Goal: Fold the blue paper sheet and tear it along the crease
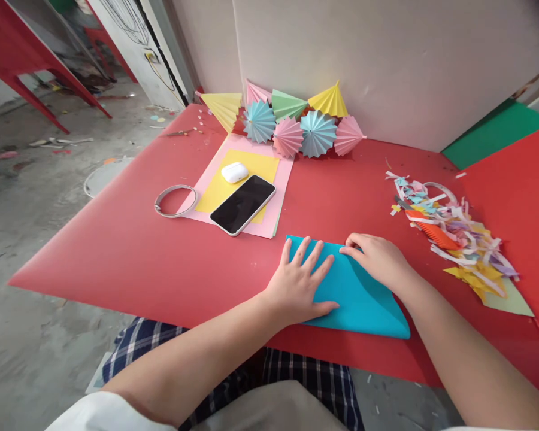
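Observation:
A bright blue sheet of paper [359,299] lies folded over on the red table, near its front edge. My left hand [300,284] rests flat on it with the fingers spread. At the paper's far edge, my right hand [375,257] pinches the rim between thumb and curled fingers. The paper's right side bulges up in a soft curve and is not pressed flat. Beyond my left hand, a phone [243,205] with a dark screen lies on yellow paper [211,190] and pink paper [267,228].
Pleated paper umbrellas [318,133] stand in rows against the back wall. A white earbud case [234,172] sits beside the phone, and a roll of tape [176,201] lies left. Paper scraps [467,239] and an orange-handled tool [431,229] are heaped at the right.

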Demonstrator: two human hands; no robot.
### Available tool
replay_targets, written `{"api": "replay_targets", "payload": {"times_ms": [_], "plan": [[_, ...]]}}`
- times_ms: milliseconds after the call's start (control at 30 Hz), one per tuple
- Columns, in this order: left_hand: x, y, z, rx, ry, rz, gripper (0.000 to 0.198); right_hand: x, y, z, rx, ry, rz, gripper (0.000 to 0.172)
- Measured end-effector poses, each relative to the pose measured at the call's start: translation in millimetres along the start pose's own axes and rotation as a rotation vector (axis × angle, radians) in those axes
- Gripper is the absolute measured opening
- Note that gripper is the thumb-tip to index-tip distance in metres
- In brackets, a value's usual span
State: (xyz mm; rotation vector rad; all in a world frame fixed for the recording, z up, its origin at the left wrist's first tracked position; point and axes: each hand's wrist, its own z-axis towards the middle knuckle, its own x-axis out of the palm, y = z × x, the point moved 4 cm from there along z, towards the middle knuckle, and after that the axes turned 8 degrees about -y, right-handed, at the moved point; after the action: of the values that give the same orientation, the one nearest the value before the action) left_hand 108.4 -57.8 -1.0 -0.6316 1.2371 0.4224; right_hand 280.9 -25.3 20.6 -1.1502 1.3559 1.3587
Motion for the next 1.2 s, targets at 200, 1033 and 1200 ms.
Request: {"api": "replay_targets", "payload": {"times_ms": [200, 1033, 1200], "plan": [[0.3, 0.1, -0.2, 0.003, 0.001, 0.001, 0.081, -0.2, 0.0, 0.1, -0.015, -0.011, 0.015, 0.022], [-0.2, -0.3, -0.5, -0.012, 0.000, -0.030, 0.079, -0.7, -4.2, -0.9, -0.026, -0.045, -0.102, 0.025], [-0.2, -0.8, -1.2, -0.006, -0.015, -0.028, 0.079, -9.5, 12.0, -13.2, -0.185, -0.213, -0.171, 0.021]]}}
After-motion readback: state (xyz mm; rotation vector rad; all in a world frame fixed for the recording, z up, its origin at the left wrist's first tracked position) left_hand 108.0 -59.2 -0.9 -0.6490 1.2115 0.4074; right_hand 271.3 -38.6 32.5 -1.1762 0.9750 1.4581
